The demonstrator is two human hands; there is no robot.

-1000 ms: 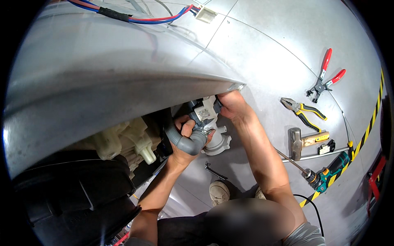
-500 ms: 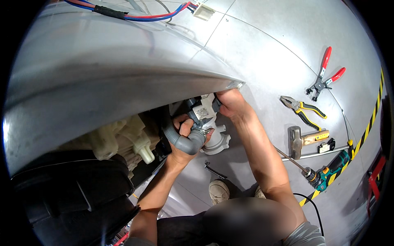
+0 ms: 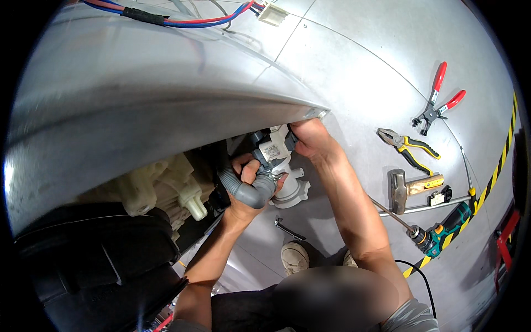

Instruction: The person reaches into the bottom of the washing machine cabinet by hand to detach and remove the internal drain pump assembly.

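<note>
I look down past the curved grey shell of a large appliance (image 3: 144, 94). At its lower edge my left hand (image 3: 247, 188) grips a grey ribbed hose (image 3: 243, 190) where it bends and joins a white plastic pump housing (image 3: 290, 191). My right hand (image 3: 310, 138) closes on the dark grey pump motor block (image 3: 269, 146) above the housing, close under the shell's rim. Both forearms reach up from the lower edge. The inner side of the pump is hidden by the shell.
Cream plastic parts (image 3: 166, 191) and a black component (image 3: 88, 260) sit inside the appliance at left. On the grey floor at right lie red-handled pliers (image 3: 437, 102), yellow-handled pliers (image 3: 406, 148), a hammer (image 3: 412, 185), a green drill (image 3: 442, 228) and yellow-black tape (image 3: 489, 182). Red and blue wires (image 3: 182, 19) run above.
My left hand has shifted slightly on the hose bend and the right hand stays on the pump; little else differs.
</note>
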